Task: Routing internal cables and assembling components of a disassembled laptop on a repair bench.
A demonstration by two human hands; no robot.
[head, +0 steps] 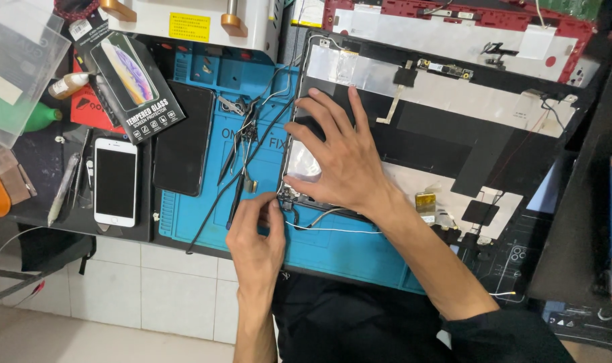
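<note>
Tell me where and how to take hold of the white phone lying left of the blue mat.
Grip the white phone across its two long side edges, coming straight down from above. It lies flat, screen up, with its length running away from the person, so the narrow width probably suits a pinch. A dark slab sits close on its right; the pen-like tool on its left leaves a little room for fingers.

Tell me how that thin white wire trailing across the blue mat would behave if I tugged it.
The white wire is likely floppy and very light: it lies in a loose curve on the blue mat. It looks thin, so probably fragile. Its end near the left hand seems attached, so it may resist.
</note>
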